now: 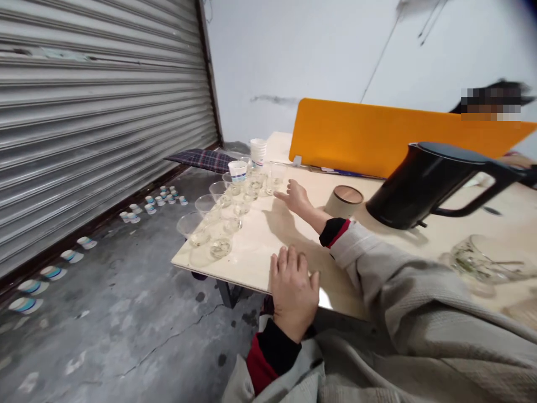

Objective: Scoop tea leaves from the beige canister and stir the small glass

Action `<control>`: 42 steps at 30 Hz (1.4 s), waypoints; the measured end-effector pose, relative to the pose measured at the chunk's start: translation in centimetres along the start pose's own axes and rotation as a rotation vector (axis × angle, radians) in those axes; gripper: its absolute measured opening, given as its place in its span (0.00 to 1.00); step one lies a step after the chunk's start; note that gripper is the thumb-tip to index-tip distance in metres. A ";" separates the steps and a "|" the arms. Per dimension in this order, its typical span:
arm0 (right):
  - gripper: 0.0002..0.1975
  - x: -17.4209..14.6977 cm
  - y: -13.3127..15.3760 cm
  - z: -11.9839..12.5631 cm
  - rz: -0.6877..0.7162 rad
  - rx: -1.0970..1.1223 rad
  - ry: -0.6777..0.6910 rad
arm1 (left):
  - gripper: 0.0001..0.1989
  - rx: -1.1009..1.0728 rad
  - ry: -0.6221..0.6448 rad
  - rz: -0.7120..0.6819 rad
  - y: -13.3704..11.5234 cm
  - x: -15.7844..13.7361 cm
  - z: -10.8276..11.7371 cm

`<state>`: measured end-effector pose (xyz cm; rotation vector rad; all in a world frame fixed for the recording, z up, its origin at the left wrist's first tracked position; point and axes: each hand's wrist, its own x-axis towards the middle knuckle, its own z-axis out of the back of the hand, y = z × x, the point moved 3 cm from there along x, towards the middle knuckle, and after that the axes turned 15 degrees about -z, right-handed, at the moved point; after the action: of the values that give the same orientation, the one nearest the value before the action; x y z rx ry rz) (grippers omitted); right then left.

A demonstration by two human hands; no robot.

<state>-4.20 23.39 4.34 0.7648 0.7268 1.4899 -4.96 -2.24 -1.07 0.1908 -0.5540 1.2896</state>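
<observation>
My left hand (293, 288) lies with its fingers stretched out at the near edge of the light wooden table (255, 254), holding nothing. Farther in, my right hand (297, 198) reaches over the tabletop with thumb and fingers apart. It is beside a clear glass (277, 178); whether they touch I cannot tell. Several clear cups and glasses stand along the table's left side, among them a wide-mouthed clear cup (193, 228) and a low glass (220, 246). Behind them are a white-and-blue paper cup (238, 170) and a stack of white cups (258, 151).
A tan canister (344, 200) and a black electric kettle (419, 182) stand to the right. Nearer lies a glass vessel (474, 257) with green bits inside. An orange divider (356, 137) borders the far side, a person partly visible behind it. Paper cups (53, 272) line the floor by the shutter (104, 101).
</observation>
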 end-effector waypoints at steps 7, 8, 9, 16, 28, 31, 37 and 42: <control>0.28 -14.6 -2.5 11.1 0.189 0.040 0.196 | 0.23 0.050 0.008 -0.082 0.5 0.2 0.5; 0.26 -16.7 -3.6 13.0 0.179 0.048 0.185 | 0.23 0.051 -0.001 -0.086 0.6 0.2 0.4; 0.24 -18.5 -4.9 14.9 0.152 0.044 0.160 | 0.23 0.049 -0.009 -0.085 0.7 0.2 0.4; 0.15 -27.5 -15.3 28.2 -0.149 -0.104 -0.361 | 0.25 0.052 -0.005 -0.105 1.2 0.5 0.5; 0.17 -33.8 -19.4 38.3 -0.312 -0.171 -1.159 | 0.25 0.117 0.009 -0.174 1.4 0.7 1.1; 0.16 -32.8 -19.3 37.2 -0.274 -0.135 -1.100 | 0.24 0.108 0.003 -0.162 1.5 0.5 0.9; 0.15 -28.5 -16.3 37.9 -0.132 -0.253 -1.054 | 0.23 0.054 -0.017 -0.129 1.7 0.3 0.6; 0.17 -28.3 -17.0 40.8 -0.269 -0.803 -1.002 | 0.24 0.046 -0.010 -0.139 1.6 0.3 0.8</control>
<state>39.79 -3.87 13.02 0.6261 -0.4972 0.8438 -6.68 -1.85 -0.52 0.2698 -0.5109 1.1674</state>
